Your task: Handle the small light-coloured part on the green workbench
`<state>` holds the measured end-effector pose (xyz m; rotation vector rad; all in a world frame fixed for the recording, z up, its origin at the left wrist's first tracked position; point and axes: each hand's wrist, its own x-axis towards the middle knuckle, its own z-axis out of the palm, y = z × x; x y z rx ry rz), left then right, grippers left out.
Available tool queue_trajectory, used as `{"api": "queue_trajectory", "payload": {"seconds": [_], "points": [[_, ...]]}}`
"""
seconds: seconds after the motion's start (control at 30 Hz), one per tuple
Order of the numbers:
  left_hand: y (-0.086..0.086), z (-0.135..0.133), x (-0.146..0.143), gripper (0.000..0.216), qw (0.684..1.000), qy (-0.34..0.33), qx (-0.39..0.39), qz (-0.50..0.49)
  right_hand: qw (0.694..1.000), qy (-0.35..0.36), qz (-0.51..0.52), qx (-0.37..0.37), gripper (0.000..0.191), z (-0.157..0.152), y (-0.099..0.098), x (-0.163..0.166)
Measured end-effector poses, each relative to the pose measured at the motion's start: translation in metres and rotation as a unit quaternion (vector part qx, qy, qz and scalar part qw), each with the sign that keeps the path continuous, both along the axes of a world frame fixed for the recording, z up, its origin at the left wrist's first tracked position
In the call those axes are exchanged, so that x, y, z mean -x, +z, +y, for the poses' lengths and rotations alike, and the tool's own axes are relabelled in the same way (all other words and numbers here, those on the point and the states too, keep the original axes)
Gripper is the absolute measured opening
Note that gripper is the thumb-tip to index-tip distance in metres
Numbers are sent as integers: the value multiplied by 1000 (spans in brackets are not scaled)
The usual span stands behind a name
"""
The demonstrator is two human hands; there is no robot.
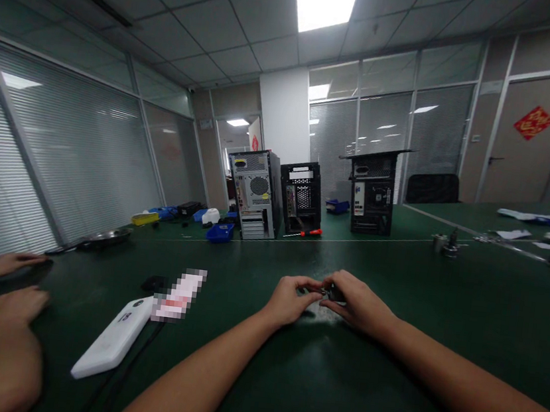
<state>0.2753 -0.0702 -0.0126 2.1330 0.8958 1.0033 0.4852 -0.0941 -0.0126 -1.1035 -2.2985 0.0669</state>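
My left hand [289, 299] and my right hand [354, 300] meet low over the green table [243, 382]. The fingers of my right hand are closed around a small dark metal part [335, 293], mostly covered by them. From the other side, my left thumb and index finger pinch at its left end, where a thin shiny bit shows. What exactly the left fingertips grip is too small to tell. A white power bank-like block [113, 336] lies on the table to the left of my left forearm, with a black cable beside it.
Another person's hands [16, 308] rest at the left edge. Farther back stand computer cases [256, 194], with a red-handled screwdriver [310, 233] before them. Blue trays [220, 233] sit at back left, and small metal parts [450, 247] stand at right.
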Motion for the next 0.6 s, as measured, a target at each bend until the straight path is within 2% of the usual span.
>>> {"api": "queue_trajectory", "payload": {"seconds": [0.13, 0.3, 0.6], "points": [[3, -3, 0, 23, 1000, -3, -16, 26, 1000, -8, 0, 6, 30, -1, 2, 0], [2, -4, 1, 29, 999, -7, 2, 34, 1000, -12, -7, 8, 30, -3, 4, 0], [-7, 5, 3, 34, 997, -35, -3, 75, 999, 15, -40, 13, 28, -5, 4, 1]]}}
